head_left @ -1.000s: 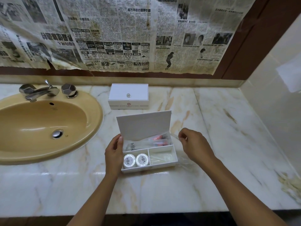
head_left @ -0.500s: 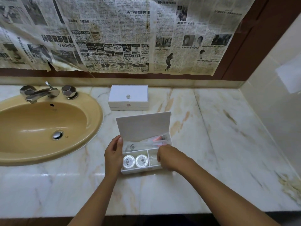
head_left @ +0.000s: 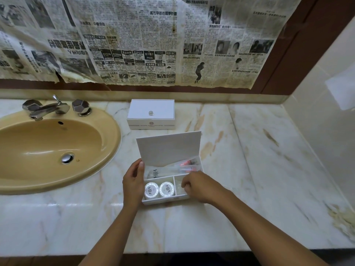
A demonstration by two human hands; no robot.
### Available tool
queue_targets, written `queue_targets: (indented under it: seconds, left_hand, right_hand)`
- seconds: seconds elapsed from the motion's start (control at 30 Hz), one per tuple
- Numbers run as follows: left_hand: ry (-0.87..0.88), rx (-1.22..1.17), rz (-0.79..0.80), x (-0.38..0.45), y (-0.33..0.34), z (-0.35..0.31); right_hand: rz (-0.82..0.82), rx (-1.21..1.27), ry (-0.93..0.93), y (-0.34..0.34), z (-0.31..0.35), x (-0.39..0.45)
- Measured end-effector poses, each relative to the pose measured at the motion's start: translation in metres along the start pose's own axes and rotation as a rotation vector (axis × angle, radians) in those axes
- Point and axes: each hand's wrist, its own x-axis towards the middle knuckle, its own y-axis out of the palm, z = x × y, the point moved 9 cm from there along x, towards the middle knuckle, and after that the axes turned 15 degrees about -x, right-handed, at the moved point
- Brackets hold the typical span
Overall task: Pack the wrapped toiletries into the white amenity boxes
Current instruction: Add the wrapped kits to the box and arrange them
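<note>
An open white amenity box stands on the marble counter with its lid raised. Two round wrapped soaps fill its front left compartment. A clear-wrapped toothbrush kit with red parts lies across the back compartment. My left hand grips the box's left wall. My right hand reaches into the front right compartment, fingers curled on a clear wrapped packet there. A second white amenity box, lid closed, sits behind.
A tan sink with a chrome tap lies at the left. Newspaper covers the wall behind. A tiled wall closes off the right side. The counter's front edge runs below my forearms.
My right hand has come from the right of the box over its front right compartment and pressed down into it with the clear packet. My left hand stays on the box's left wall.
</note>
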Motion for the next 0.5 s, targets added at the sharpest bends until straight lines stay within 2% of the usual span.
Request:
queue_targets:
  seconds: [0.17,0.23,0.3,0.37,0.5]
  left_hand:
    - [-0.001,0.005,-0.002,0.0,0.0,-0.001]
    - [0.005,0.015,-0.005,0.0,0.0,-0.002]
    - [0.01,0.023,-0.009,0.001,-0.001,-0.002]
    - [0.015,0.028,-0.008,0.0,-0.001,-0.002]
    - [0.011,0.027,-0.009,-0.001,0.0,-0.005]
  right_hand:
    - [-0.384,0.154,0.078,-0.054,-0.026,-0.02]
    - [-0.458,0.163,0.17,-0.06,-0.048,-0.026]
    - [-0.395,0.104,0.267,-0.049,-0.07,-0.027]
    - [-0.234,0.023,0.327,-0.027,-0.087,-0.026]
    - [0.04,-0.089,0.334,0.015,-0.098,-0.028]
